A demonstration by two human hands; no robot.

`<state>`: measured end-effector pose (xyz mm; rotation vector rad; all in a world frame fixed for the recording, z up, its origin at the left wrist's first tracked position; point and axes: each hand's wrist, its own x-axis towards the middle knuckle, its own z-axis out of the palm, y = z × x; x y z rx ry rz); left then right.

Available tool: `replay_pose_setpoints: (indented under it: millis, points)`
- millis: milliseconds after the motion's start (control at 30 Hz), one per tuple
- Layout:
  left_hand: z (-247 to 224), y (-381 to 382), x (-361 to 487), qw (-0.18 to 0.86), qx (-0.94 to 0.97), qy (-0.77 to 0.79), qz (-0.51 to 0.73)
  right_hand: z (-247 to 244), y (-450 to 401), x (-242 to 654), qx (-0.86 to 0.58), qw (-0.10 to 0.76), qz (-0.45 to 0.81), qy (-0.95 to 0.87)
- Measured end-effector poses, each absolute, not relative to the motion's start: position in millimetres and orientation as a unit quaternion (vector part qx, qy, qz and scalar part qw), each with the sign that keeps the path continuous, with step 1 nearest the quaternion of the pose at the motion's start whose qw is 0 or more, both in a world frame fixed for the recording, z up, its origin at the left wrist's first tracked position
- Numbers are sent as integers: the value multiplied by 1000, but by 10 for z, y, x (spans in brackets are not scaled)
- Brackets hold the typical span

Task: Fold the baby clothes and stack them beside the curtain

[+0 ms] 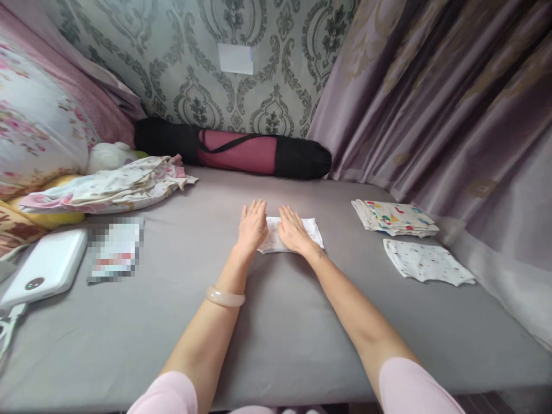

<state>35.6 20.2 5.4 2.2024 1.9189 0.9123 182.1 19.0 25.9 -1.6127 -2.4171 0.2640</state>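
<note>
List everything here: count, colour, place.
Folded cloth: one, white, centre
Cloth stack: one, multicoloured, right
Spotted cloth: one, white, right
Clothes pile: one, white, left
Long bag: one, black-maroon, back
Wall: one, grey, back
Paper: one, white, wall
Curtain: one, mauve, right
Floral fabric: one, white, left
Plush: one, white, left
Power bank: one, white, left
Cable: one, white, left
Pixelated item: one, pale, left
Sheet: one, grey, beneath
Bangle: one, pale, left forearm
Sleeves: two, pink, bottom
Left hand: one, on cloth
Right hand: one, on cloth
</note>
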Motion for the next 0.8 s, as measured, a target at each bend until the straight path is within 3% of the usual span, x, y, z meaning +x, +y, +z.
replay_pose_setpoints:
  millis: [133, 300, 600, 800]
  points:
    - [-34, 119, 550, -13, 772, 607, 190, 150, 184, 2049, -543, 105, 41, -832]
    - [-183, 72, 595, 19, 795, 599, 87, -55, 146, 2072, -511, 67, 62, -855]
    - [-65, 82, 578, 9, 751, 643, 148, 22, 149, 2194, -574, 114, 42, -810]
    - [-169, 95, 557, 51, 746, 654, 118, -39, 130, 2265, -594, 65, 74, -799]
